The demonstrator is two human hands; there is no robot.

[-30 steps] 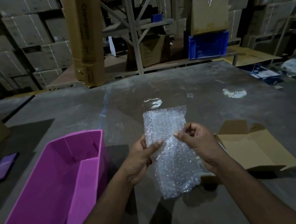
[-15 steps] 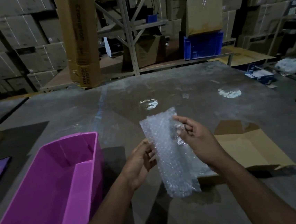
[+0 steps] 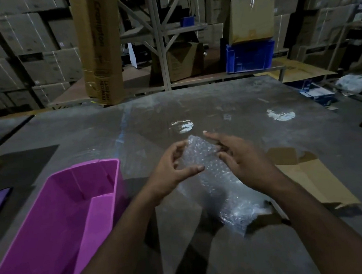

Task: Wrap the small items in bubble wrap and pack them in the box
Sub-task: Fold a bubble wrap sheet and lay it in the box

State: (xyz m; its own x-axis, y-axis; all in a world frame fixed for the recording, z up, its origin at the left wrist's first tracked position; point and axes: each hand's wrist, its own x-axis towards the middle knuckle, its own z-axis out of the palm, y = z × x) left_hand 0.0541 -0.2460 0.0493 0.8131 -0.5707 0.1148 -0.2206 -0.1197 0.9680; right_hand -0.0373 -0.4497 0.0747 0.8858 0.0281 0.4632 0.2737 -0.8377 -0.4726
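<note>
Both hands, left (image 3: pixel 170 171) and right (image 3: pixel 242 162), curl round a clear bubble-wrap sheet (image 3: pixel 210 178) above the grey scuffed surface (image 3: pixel 195 113), stacked cardboard cartons (image 3: pixel 34 51) behind.

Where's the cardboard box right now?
Head view: the cardboard box lies open on the table, right of the bubble wrap, just beyond the right hand.

We see a clear sheet of bubble wrap (image 3: pixel 210 171) held up between both hands, its lower end trailing toward our right wrist; a flattened brown cardboard box (image 3: pixel 308 179) lies just right of the right hand.
</note>
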